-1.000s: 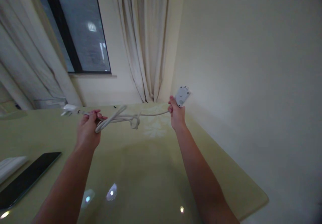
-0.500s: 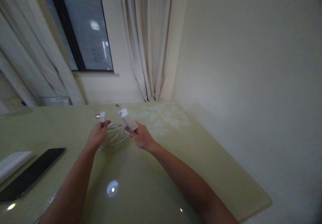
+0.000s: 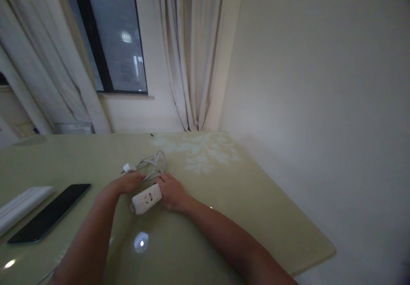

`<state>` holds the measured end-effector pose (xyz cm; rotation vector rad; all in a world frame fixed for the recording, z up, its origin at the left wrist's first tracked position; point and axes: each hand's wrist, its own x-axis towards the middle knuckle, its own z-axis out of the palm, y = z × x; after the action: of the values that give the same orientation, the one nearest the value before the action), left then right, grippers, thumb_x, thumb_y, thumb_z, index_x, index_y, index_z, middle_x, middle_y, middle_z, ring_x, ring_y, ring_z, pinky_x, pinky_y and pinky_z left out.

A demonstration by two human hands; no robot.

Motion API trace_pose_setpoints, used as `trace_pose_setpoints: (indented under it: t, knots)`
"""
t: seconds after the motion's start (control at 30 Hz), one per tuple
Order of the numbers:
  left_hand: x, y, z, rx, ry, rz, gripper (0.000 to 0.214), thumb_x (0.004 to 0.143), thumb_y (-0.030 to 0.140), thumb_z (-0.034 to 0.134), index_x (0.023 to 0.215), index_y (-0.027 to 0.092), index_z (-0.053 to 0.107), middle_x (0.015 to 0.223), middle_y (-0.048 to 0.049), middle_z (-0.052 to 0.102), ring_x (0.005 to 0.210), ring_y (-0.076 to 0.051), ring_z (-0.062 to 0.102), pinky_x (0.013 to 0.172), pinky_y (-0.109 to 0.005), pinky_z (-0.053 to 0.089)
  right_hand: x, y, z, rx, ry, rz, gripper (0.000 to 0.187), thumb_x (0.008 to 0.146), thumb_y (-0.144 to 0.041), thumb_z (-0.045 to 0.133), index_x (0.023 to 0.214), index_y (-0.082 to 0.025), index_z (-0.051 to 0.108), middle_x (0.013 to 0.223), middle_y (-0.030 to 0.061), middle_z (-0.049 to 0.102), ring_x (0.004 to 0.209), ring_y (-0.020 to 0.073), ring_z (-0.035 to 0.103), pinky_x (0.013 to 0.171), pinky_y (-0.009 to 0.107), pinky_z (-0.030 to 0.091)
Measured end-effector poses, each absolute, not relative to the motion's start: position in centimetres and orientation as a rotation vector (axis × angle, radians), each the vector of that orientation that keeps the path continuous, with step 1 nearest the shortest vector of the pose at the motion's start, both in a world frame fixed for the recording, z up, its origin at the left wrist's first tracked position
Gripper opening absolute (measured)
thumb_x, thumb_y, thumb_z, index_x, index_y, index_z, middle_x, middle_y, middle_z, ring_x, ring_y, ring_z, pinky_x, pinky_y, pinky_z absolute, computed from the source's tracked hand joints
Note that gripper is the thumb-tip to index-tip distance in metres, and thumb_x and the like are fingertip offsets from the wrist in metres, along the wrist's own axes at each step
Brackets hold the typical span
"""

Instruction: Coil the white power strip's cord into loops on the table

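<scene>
A white power strip (image 3: 147, 198) with socket holes in its upper face lies tilted low over the table, and my right hand (image 3: 171, 191) is closed around its right end. Beyond my left hand (image 3: 130, 182) is the white plug (image 3: 129, 168), its prongs pointing left. The fingers of that hand are closed on the grey-white power cord near the plug; the exact grip is partly hidden. Loose loops of the power cord (image 3: 156, 162) rest on the table just past both hands.
The shiny greenish table (image 3: 256, 216) carries a black phone-like slab (image 3: 51, 212) and a long white object (image 3: 24, 206) at the left. A small dark bit (image 3: 151, 135) lies at the far edge. Behind are curtains (image 3: 192, 54), a window (image 3: 115, 33) and a wall on the right.
The power strip has swung down and left toward me, its socket face now showing. Both hands have lowered to the table, with the plug lower too.
</scene>
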<state>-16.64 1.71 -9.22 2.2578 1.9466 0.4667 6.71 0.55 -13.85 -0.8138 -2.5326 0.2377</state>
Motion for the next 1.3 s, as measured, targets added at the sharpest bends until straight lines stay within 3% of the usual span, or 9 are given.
trace_pose_setpoints:
  t: [0.1, 0.23, 0.33, 0.43, 0.57, 0.67, 0.9, 1.17, 1.3]
  knots:
    - [-17.0, -0.3, -7.6, 2.157, 1.902, 0.338, 0.035, 0.091, 0.043, 0.048, 0.067, 0.027, 0.068, 0.080, -0.0093, 0.078, 0.079, -0.027, 0.076, 0.075, -0.035, 0.059, 6.5, 0.5, -14.0, -0.899, -2.484, 0.291, 0.035, 0.092, -0.015, 0.065, 0.126, -0.020, 0.060, 0.133, 0.0142, 0.065, 0.127, 0.0279, 0.058, 0.108, 0.039, 0.051]
    - [-14.5, -3.2, -6.1, 2.099, 2.011, 0.340, 0.048, 0.101, 0.050, 0.037, 0.088, 0.023, 0.074, 0.093, -0.0150, 0.079, 0.088, -0.033, 0.076, 0.082, -0.044, 0.057, 6.0, 0.6, -13.9, -0.965, -2.417, 0.367, 0.039, 0.090, -0.011, 0.063, 0.129, -0.018, 0.058, 0.136, 0.0162, 0.062, 0.131, 0.0296, 0.056, 0.112, 0.043, 0.049]
    - [-10.4, -4.9, -6.5, 2.264, 2.026, 0.417, 0.049, 0.098, 0.054, 0.053, 0.125, 0.017, 0.071, 0.127, -0.0218, 0.075, 0.121, -0.037, 0.070, 0.103, -0.047, 0.050, 6.1, 1.0, -13.5, -1.059, -2.232, 0.526, 0.043, 0.088, -0.011, 0.068, 0.130, -0.019, 0.059, 0.139, 0.0154, 0.059, 0.134, 0.0282, 0.054, 0.115, 0.043, 0.047]
    - [-7.8, -6.1, -7.5, 2.270, 2.086, 0.154, 0.050, 0.093, 0.038, 0.064, 0.137, 0.015, 0.066, 0.137, -0.0227, 0.071, 0.127, -0.039, 0.067, 0.105, -0.048, 0.049, 7.3, 1.2, -13.2, -1.153, -2.090, 0.602, 0.054, 0.084, -0.016, 0.076, 0.134, -0.016, 0.057, 0.140, 0.0169, 0.057, 0.132, 0.0276, 0.056, 0.114, 0.042, 0.048]
    - [-8.8, -6.9, -8.4, 2.404, 2.235, 0.036, 0.042, 0.093, 0.014, 0.054, 0.130, 0.021, 0.073, 0.141, -0.0181, 0.070, 0.134, -0.039, 0.061, 0.113, -0.054, 0.041, 10.2, -0.1, -13.4, -1.139, -2.068, 0.615, 0.042, 0.086, -0.013, 0.073, 0.127, -0.017, 0.062, 0.133, 0.0137, 0.060, 0.130, 0.0252, 0.059, 0.115, 0.041, 0.048]
    - [-9.4, -6.8, -8.7, 2.437, 2.396, -0.019, 0.044, 0.093, 0.007, 0.046, 0.122, 0.018, 0.077, 0.144, -0.0216, 0.067, 0.140, -0.040, 0.055, 0.117, -0.055, 0.034, 11.8, -1.5, -13.6, -1.062, -2.093, 0.611, 0.035, 0.089, -0.013, 0.071, 0.122, -0.021, 0.065, 0.129, 0.0104, 0.063, 0.128, 0.0244, 0.060, 0.116, 0.042, 0.047]
    - [-7.0, -2.8, -10.2, 2.269, 2.480, 0.072, 0.044, 0.104, 0.027, 0.039, 0.128, 0.005, 0.069, 0.124, -0.0315, 0.072, 0.121, -0.044, 0.067, 0.101, -0.054, 0.046, 11.9, -1.9, -13.8, -1.072, -2.045, 0.645, 0.026, 0.092, -0.016, 0.069, 0.118, -0.021, 0.068, 0.123, 0.0107, 0.067, 0.120, 0.0247, 0.064, 0.106, 0.040, 0.054]
    - [-12.4, 0.0, -9.9, 2.230, 2.441, 0.177, 0.046, 0.105, 0.020, 0.034, 0.132, 0.023, 0.071, 0.138, -0.0161, 0.074, 0.134, -0.032, 0.065, 0.122, -0.054, 0.032, 11.8, -1.0, -14.1, -1.114, -1.924, 0.793, 0.020, 0.090, -0.016, 0.070, 0.110, -0.018, 0.069, 0.116, 0.0102, 0.070, 0.108, 0.0222, 0.069, 0.095, 0.036, 0.057]
    - [-13.1, 0.1, -9.8, 2.131, 2.573, 0.242, 0.050, 0.102, 0.013, 0.031, 0.125, 0.018, 0.075, 0.132, -0.0224, 0.074, 0.134, -0.039, 0.063, 0.122, -0.060, 0.029, 11.6, -0.8, -14.2, -1.122, -1.854, 0.782, 0.020, 0.089, -0.014, 0.068, 0.109, -0.018, 0.068, 0.115, 0.0101, 0.070, 0.108, 0.0217, 0.069, 0.091, 0.033, 0.057]
